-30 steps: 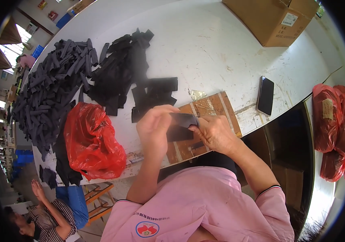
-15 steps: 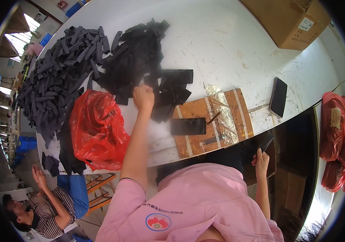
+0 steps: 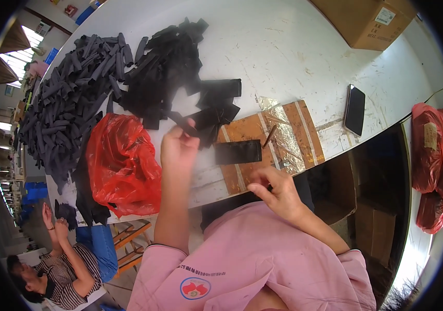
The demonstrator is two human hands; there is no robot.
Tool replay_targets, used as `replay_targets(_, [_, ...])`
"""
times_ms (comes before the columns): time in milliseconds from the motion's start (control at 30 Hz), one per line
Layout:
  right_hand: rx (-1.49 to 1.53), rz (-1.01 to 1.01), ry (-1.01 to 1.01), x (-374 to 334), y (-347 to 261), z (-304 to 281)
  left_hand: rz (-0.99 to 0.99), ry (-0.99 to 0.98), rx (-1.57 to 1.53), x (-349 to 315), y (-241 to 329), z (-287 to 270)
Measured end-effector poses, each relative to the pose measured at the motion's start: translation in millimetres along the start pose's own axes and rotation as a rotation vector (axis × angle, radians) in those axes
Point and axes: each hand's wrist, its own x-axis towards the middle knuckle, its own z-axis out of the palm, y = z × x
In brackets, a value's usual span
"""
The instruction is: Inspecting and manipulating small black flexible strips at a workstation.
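My left hand (image 3: 179, 147) is closed, pinching a black fabric piece (image 3: 184, 124) at the near edge of a pile of flat black pieces (image 3: 162, 78). My right hand (image 3: 281, 194) hovers by the near edge of a brown board (image 3: 299, 132), its fingers loosely curled, thumb apart and no piece visible in it. On the board lies one flat black fabric piece (image 3: 238, 152), beside a thin brown stick (image 3: 269, 136). Clear tape strips cross the board.
A heap of rolled dark grey pieces (image 3: 71, 88) and a red plastic bag (image 3: 123, 166) cover the left side. A phone (image 3: 354, 110) and a cardboard box (image 3: 366, 26) are on the right. Red bags (image 3: 431, 150) hang at far right. Another person (image 3: 60, 269) sits at lower left.
My right hand has come up from below the table's right edge to the board, without the black piece it held. My left hand has drawn nearer, lifting a black piece from the pile.
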Motion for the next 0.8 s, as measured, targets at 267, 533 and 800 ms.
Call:
replay_targets(267, [-0.226,-0.351,0.216,27,-13,20,-0.527,-0.209,-0.102,-89,-72,20])
replay_targets(533, [-0.214,-0.236,0.358,20,-7,7,-0.038,-0.137,0.687,-112,-99,12])
replay_targets(800, [-0.302,-0.250,0.348,20,0,1,0.330,-0.173,0.811,-125,-98,34])
